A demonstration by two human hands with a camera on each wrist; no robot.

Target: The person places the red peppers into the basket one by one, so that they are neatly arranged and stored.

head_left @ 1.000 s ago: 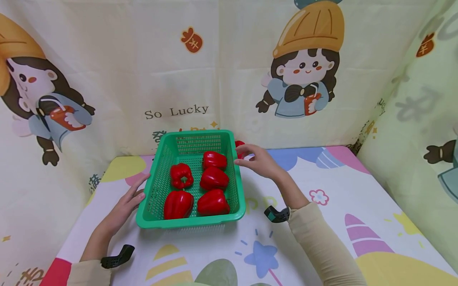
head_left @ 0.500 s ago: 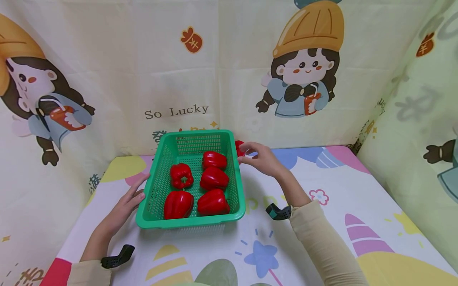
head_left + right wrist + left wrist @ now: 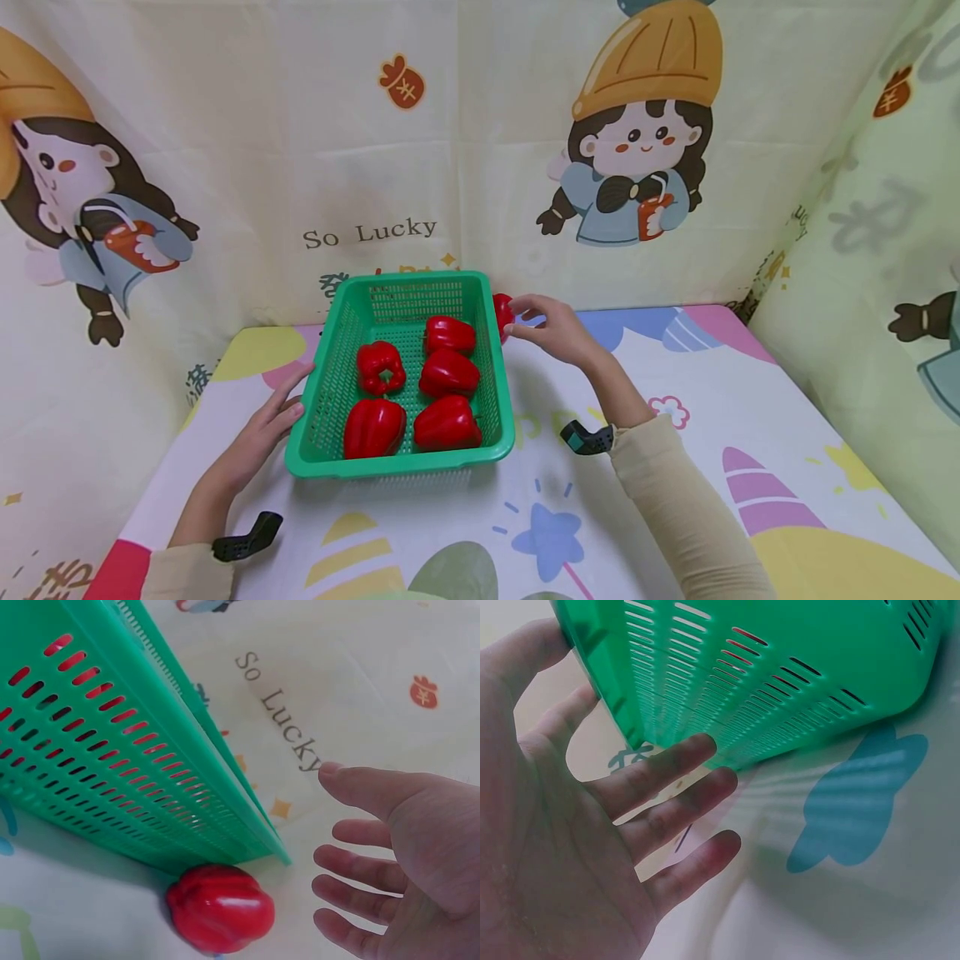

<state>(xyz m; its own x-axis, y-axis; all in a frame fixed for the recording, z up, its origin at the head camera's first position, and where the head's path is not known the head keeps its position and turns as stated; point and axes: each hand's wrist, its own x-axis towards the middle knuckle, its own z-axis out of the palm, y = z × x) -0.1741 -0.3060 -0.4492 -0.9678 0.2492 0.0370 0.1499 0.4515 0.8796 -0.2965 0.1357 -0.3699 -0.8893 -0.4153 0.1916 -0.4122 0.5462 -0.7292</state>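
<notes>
A green plastic basket (image 3: pixel 397 469) with slotted walls holds several red bell peppers (image 3: pixel 448 372). At its left side, my left hand (image 3: pixel 261 435) has its fingers spread, with fingertips right at the rim; its palm faces the slotted wall in the left wrist view. One more red bell pepper (image 3: pixel 221 909) lies on the table outside the basket, against its far right side. Beside that pepper, my right hand (image 3: pixel 557 335) hovers with thumb and fingers apart and nothing between them. The right wrist view shows a gap between this hand and the pepper.
The table wears a printed cloth (image 3: pixel 637 517) with pastel shapes. Behind it hangs a cream curtain (image 3: pixel 495 167) with cartoon figures, close to the basket's far end. Another printed curtain (image 3: pixel 862 275) borders the right side.
My right hand has drawn slightly to the right, away from the basket's rim, and more of the outside bell pepper shows. My left hand and the basket stay in place.
</notes>
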